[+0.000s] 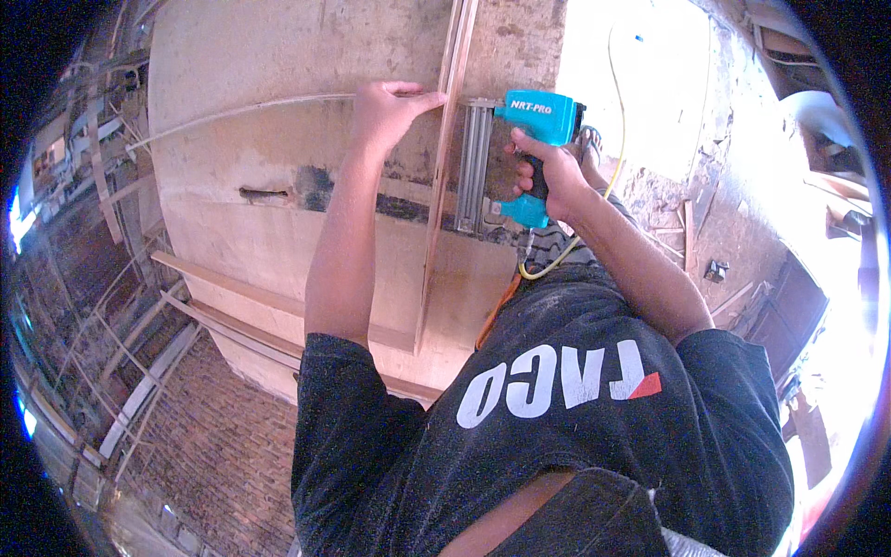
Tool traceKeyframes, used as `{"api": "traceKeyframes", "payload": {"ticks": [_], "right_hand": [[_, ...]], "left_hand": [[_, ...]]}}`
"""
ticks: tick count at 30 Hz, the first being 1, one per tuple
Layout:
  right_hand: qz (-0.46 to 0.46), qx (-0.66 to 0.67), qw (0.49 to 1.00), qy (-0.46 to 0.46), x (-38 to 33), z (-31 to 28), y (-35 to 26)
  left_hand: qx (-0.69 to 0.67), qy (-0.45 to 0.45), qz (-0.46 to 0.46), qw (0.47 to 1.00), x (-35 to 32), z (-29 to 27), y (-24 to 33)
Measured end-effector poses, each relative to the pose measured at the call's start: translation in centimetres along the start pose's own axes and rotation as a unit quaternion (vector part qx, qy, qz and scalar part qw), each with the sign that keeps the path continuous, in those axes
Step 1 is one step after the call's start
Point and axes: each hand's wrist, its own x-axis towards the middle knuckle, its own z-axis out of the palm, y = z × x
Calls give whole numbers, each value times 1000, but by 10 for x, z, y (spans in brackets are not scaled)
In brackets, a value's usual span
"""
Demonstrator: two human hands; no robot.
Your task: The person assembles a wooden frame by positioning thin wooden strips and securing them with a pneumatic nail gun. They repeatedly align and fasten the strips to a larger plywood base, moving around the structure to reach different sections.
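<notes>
Nail gun [543, 116] held just right of a long wooden strip [448, 130]

At the far left, thin poles [101, 176] run together in a blur, too tangled to count, and the black rim of the view cuts them off. Below them is one patch of brickwork [223, 446], partly covered by a dark sleeve [339, 381]. Next comes one wooden counter [241, 56], its far edge out of view. It shows one slot [264, 194] and bears one thin pale strip [251, 114], whose right end passes out of sight behind the left hand [385, 116]. Two boards [232, 288] at the lower left are partly hidden by the left arm.

The left hand's fingers are bent and close together, tips at the long strip's edge; whether they pinch it, I cannot tell. That strip leaves at the top, and its layers are hard to count.

One silver magazine [477, 162] stands beside it; whether the gun's nose touches the wood is unclear. The right hand [552, 172] has its fingers closed around the gun's black handle [534, 181], hiding the trigger. One yellow hose [608, 193] loops past the right forearm. One foot [592, 141] is half hidden behind it. Several offcuts [689, 237] lie farther right, where glare washes out detail.
</notes>
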Motion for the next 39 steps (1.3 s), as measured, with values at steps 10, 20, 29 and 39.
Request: {"api": "traceKeyframes", "payload": {"ticks": [10, 20, 29, 39], "right_hand": [[-5, -8, 1000, -15, -9, 3, -2], [-12, -3, 1000, -5, -10, 6, -6], [-3, -3, 1000, -5, -17, 11, -10], [-42, -1, 999, -4, -40, 18, -36]], "left_hand": [[-17, -11, 20, 1000, -1, -4, -1], [14, -14, 71, 997, 3, -11, -13], [15, -35, 76, 996, 0, -19, -5], [14, -33, 29, 999, -21, -45, 2]]}}
